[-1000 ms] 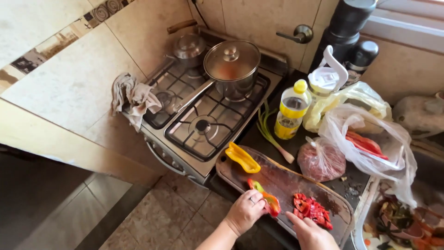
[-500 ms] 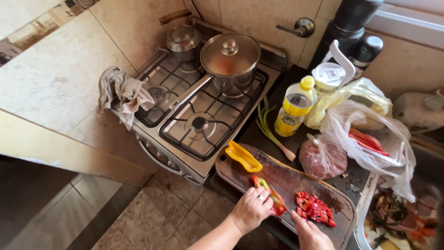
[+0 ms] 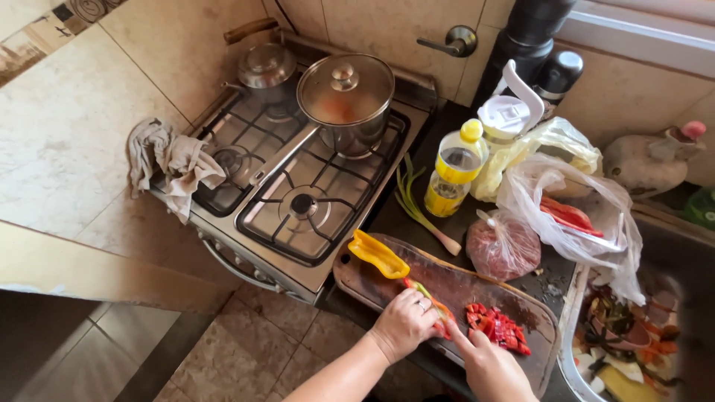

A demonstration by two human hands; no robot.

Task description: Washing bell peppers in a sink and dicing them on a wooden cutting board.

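The left hand [image 3: 406,324] is closed over a red pepper piece [image 3: 439,318] on the wooden cutting board [image 3: 454,286], fingers curled and pressing it down. The right hand [image 3: 488,365] sits at 4 o'clock from the left hand, closed with a forefinger extended toward the pepper; whether it grips a knife cannot be told, since no blade or handle is clearly visible.

Change over the last second: both hands have moved closer together on the board, and the left hand has settled more fully over the pepper piece. The pile of chopped red pepper [image 3: 497,329] keeps its place, just beside the right hand at 12 o'clock. This reads as cutting in progress, with part of the pepper already reduced.

A yellow pepper strip [image 3: 378,254] lies on the board's far end, at 11 o'clock from the left hand, untouched. Beyond the board on the counter [image 3: 402,216]: green onion [image 3: 421,212], yellow oil bottle [image 3: 451,170], bagged red meat [image 3: 503,247]. The stove [image 3: 290,201] at 10 o'clock carries a lidded pot [image 3: 346,97].
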